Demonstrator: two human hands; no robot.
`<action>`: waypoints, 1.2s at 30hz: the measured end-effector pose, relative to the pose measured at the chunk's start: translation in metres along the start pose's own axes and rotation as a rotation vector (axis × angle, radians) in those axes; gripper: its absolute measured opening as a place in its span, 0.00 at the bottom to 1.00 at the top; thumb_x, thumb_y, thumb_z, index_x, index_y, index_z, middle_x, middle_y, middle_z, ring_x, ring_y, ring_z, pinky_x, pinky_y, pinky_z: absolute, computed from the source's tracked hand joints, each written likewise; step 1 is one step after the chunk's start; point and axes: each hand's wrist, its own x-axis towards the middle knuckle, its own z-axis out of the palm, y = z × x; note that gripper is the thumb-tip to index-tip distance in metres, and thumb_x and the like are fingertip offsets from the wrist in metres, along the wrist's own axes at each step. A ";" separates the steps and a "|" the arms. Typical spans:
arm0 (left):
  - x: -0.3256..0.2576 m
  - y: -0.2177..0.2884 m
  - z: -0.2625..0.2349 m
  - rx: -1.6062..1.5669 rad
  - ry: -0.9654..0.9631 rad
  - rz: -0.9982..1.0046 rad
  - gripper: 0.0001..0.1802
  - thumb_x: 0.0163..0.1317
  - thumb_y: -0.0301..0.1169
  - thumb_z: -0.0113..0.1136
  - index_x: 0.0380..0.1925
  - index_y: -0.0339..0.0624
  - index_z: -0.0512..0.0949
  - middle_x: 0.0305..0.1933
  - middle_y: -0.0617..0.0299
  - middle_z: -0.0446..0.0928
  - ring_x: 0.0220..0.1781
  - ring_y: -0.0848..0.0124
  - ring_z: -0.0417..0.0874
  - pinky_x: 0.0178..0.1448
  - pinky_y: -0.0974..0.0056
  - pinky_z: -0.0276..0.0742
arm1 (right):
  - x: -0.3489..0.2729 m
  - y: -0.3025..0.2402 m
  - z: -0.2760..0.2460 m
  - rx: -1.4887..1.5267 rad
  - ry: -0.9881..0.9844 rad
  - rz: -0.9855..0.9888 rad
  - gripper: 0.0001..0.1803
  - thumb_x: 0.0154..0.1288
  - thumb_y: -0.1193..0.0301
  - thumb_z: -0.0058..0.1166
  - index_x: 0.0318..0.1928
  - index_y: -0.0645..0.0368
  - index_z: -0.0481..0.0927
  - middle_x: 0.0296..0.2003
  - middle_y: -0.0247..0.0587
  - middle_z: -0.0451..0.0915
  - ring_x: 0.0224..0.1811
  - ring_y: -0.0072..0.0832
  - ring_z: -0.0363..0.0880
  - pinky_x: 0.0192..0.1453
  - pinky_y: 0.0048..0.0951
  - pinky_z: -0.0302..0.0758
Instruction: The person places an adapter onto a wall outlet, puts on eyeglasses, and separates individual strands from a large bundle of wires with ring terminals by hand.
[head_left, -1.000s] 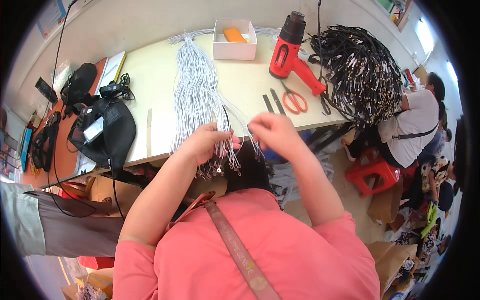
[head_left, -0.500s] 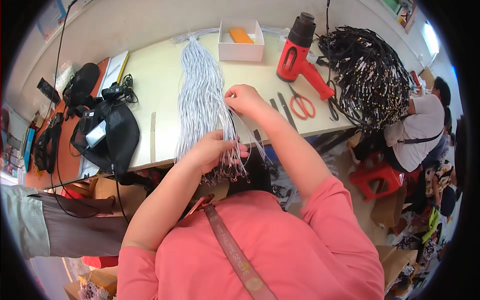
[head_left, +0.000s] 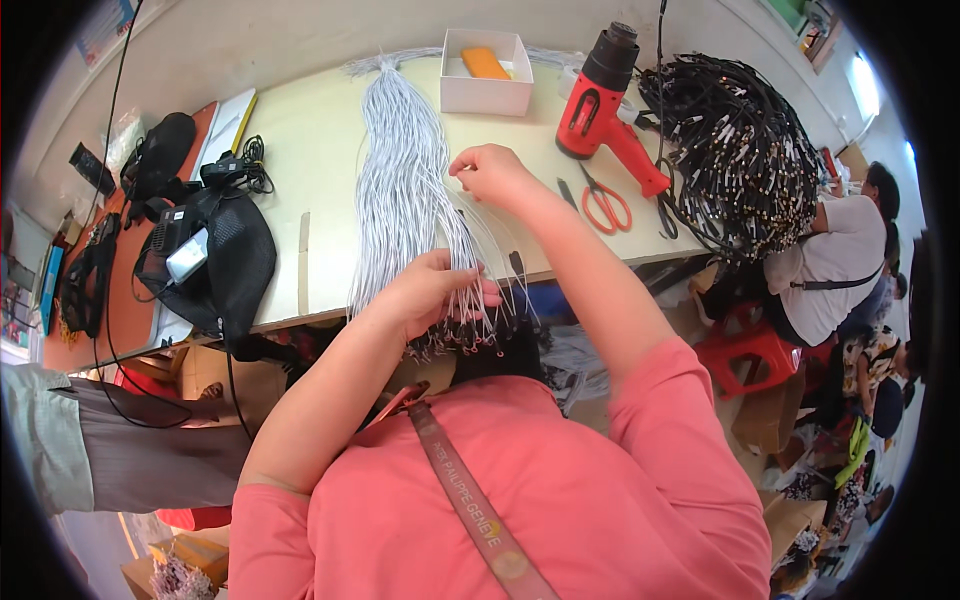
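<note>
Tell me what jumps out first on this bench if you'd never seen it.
The long bundle of white cords fanned down the middle of the table, with the left hand pressing its lower ends at the near edge and the right hand pinching strands higher up. Next, the red heat gun at the far right, beside a big heap of black cords and orange-handled scissors.

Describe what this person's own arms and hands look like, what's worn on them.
Both forearms are bare. The left hand and right hand wear no gloves, and no rings or watch show. Short salmon-pink sleeves cover only the upper arms. A brown strap crosses the shirt.
</note>
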 end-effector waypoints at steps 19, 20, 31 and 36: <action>0.001 -0.001 -0.001 -0.003 -0.042 -0.002 0.09 0.64 0.27 0.46 0.43 0.37 0.67 0.41 0.52 0.77 0.44 0.61 0.80 0.42 0.57 0.78 | 0.049 0.005 0.026 -0.014 -0.030 0.131 0.07 0.49 0.72 0.54 0.30 0.56 0.82 0.23 0.37 0.79 0.19 0.24 0.74 0.25 0.26 0.72; 0.001 -0.001 -0.002 0.000 -0.042 -0.005 0.09 0.64 0.27 0.46 0.43 0.37 0.67 0.41 0.52 0.77 0.44 0.61 0.80 0.42 0.57 0.78 | 0.050 0.005 0.025 0.022 -0.073 0.152 0.06 0.49 0.72 0.54 0.28 0.56 0.82 0.21 0.36 0.78 0.16 0.21 0.71 0.21 0.25 0.70; 0.002 -0.001 -0.002 -0.002 -0.042 0.000 0.09 0.64 0.28 0.46 0.42 0.38 0.67 0.41 0.52 0.77 0.44 0.61 0.80 0.41 0.58 0.78 | 0.045 0.001 0.029 0.069 -0.005 0.188 0.11 0.47 0.75 0.51 0.31 0.51 0.84 0.29 0.39 0.82 0.32 0.31 0.80 0.41 0.27 0.75; 0.003 -0.003 -0.005 -0.020 -0.051 0.011 0.09 0.64 0.28 0.47 0.42 0.37 0.67 0.41 0.51 0.77 0.45 0.60 0.80 0.42 0.57 0.78 | 0.044 0.002 0.026 0.070 -0.099 0.154 0.11 0.47 0.74 0.51 0.32 0.50 0.84 0.32 0.38 0.82 0.34 0.30 0.80 0.43 0.27 0.75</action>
